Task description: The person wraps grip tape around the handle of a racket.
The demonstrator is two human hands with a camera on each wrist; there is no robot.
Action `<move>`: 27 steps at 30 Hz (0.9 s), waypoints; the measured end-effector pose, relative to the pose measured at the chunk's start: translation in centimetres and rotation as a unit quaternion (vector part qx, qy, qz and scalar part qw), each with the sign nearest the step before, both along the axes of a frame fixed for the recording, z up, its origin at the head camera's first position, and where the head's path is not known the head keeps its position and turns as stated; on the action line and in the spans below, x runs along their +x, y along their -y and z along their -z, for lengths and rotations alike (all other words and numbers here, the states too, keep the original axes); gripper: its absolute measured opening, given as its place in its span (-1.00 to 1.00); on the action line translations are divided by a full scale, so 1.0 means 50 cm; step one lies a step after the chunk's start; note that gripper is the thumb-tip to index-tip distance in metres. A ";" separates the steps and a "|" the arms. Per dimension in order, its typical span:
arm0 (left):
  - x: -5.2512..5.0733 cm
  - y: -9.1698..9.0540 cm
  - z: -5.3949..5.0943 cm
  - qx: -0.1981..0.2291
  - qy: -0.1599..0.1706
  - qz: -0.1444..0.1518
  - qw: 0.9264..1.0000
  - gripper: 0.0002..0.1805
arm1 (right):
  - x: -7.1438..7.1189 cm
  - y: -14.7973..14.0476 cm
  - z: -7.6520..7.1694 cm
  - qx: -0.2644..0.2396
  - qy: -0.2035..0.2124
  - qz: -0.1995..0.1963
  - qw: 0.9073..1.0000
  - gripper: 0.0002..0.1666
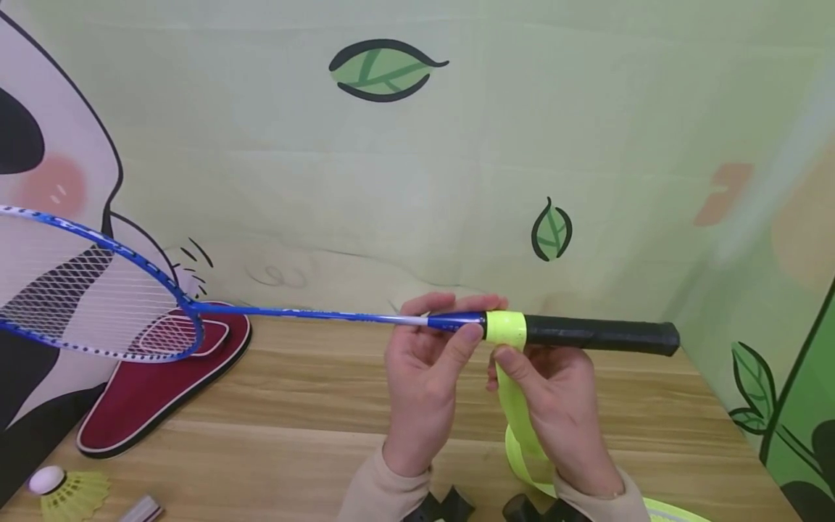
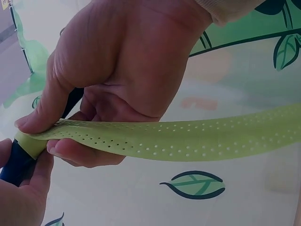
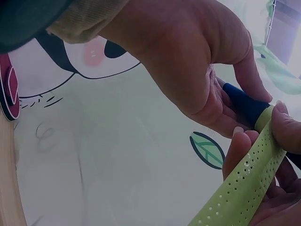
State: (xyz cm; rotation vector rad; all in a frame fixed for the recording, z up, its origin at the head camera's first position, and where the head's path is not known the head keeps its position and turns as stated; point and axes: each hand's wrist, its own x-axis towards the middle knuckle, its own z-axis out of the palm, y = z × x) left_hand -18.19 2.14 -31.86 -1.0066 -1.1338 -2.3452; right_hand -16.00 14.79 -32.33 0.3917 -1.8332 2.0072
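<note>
A blue badminton racket (image 1: 352, 317) is held sideways, its black handle (image 1: 600, 335) pointing right. My left hand (image 1: 420, 391) grips the blue cone (image 3: 242, 103) between thumb and fingers. Around the handle's cone end is wrapped neon-yellow tape (image 1: 506, 328), its perforated loose length (image 2: 188, 141) hanging down in the head view. Just below the wrap, my right hand (image 1: 564, 406) pinches that tape, thumb on top. The left wrist view shows my right hand (image 2: 117, 61) large, with the tape between thumb and fingers; some fingers are hidden behind the handle.
On the wooden table (image 1: 293, 449), a yellow shuttlecock (image 1: 72, 493) and a small silvery object (image 1: 142, 510) lie at the lower left. More yellow tape (image 1: 672, 511) curves along the near edge. A printed cloth (image 1: 261, 145) with leaves and a cartoon figure stands behind.
</note>
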 end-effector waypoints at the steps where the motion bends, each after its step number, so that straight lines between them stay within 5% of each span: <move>1: 0.000 0.000 0.000 -0.001 0.001 -0.002 1.000 -0.67 | -0.001 0.000 0.000 0.000 -0.003 0.000 1.000 -0.80; 9: -0.002 0.001 -0.001 0.001 0.001 -0.019 1.000 -0.72 | -0.009 -0.006 0.005 -0.042 -0.058 -0.064 0.995 -0.51; 27: -0.001 0.000 0.000 0.008 0.025 -0.042 0.999 -0.83 | -0.005 -0.010 0.008 -0.047 -0.061 -0.065 0.995 -0.46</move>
